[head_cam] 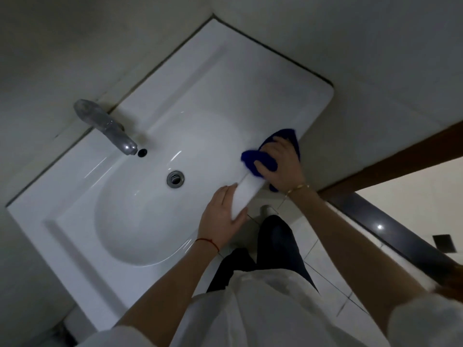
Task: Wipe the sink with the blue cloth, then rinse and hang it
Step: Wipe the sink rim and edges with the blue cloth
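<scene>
The white sink point(250, 78) fills the view, tilted, with an oval basin and a metal drain point(175, 179) in its middle. A grey tap point(105, 126) reaches over the basin from the back edge. My right hand point(280, 166) presses the blue cloth point(253, 160) flat on the sink's front rim at the right side of the basin; part of the cloth hangs over the edge. My left hand point(223, 216) rests on the front rim just left of it, fingers spread over the edge, holding nothing.
Plain walls meet the sink at its back and far side. A brown door frame point(390, 156) and a dark threshold point(390, 229) lie to the right. Below the rim are my dark trouser legs point(275, 246) and a tiled floor point(333, 294).
</scene>
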